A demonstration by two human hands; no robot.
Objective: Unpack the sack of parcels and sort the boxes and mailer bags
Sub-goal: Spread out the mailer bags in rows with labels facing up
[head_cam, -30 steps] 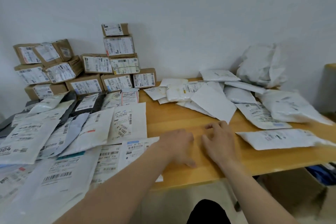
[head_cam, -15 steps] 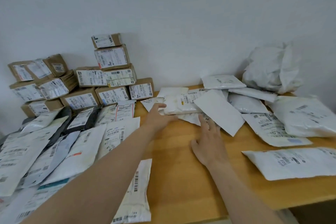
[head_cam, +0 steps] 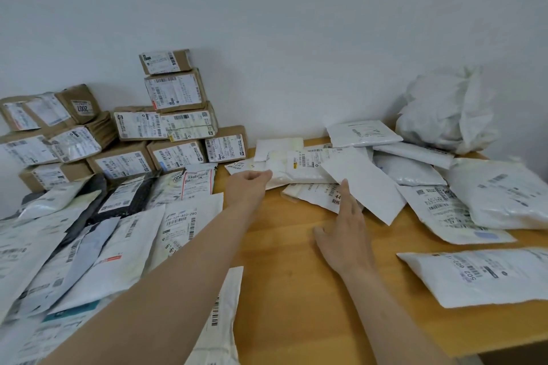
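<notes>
Brown cardboard boxes (head_cam: 175,118) with labels are stacked against the wall at the back left. In front of them, white and grey mailer bags (head_cam: 98,234) lie spread and overlapping. A looser heap of white mailers (head_cam: 415,169) covers the back right of the wooden table (head_cam: 290,281). My left hand (head_cam: 247,187) reaches to the heap's left end and pinches the edge of a cream-white padded mailer (head_cam: 296,169). My right hand (head_cam: 345,231) lies flat, its fingertips touching a labelled mailer (head_cam: 321,195) under a plain white one (head_cam: 364,184). The crumpled white sack (head_cam: 444,115) sits at the back right corner.
A white wall stands close behind the table. A large labelled mailer (head_cam: 480,275) lies near the table's front right edge, another bulky one (head_cam: 504,195) behind it. One mailer (head_cam: 219,320) hangs over the front edge under my left forearm.
Both hands have gone from the bare table near the front to the mailer heap. The left hand has now closed on the padded mailer's edge. My view has moved closer.
</notes>
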